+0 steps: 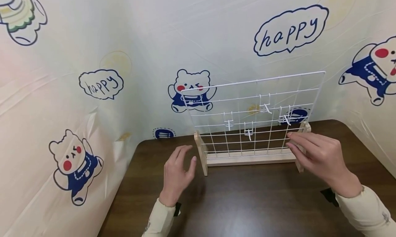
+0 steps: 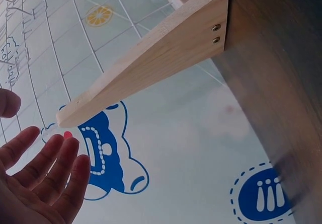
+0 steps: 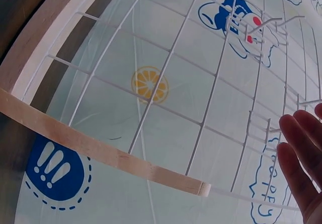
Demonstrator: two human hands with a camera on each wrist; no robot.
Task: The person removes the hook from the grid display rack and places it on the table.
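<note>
A white wire grid rack (image 1: 241, 142) stands upright on a wooden base with a wooden side support at each end. Several white hooks (image 1: 229, 123) hang on its wires, spread over the middle and right. My left hand (image 1: 177, 173) is beside the left wooden support (image 1: 201, 154), thumb apart from loosely bent fingers, nothing in it. In the left wrist view its fingers (image 2: 63, 168) are spread near the support's upper end. My right hand (image 1: 320, 156) is in front of the rack's right end, below a hook (image 1: 286, 119), with a gap between thumb and fingertips and no object showing there.
The rack stands toward the back of a dark brown wooden table (image 1: 247, 199). A pale curtain (image 1: 139, 41) printed with bears, lemon slices and "happy" bubbles surrounds the back and sides. Light sleeves (image 1: 365, 209) cover both forearms, with a dark strap at each wrist.
</note>
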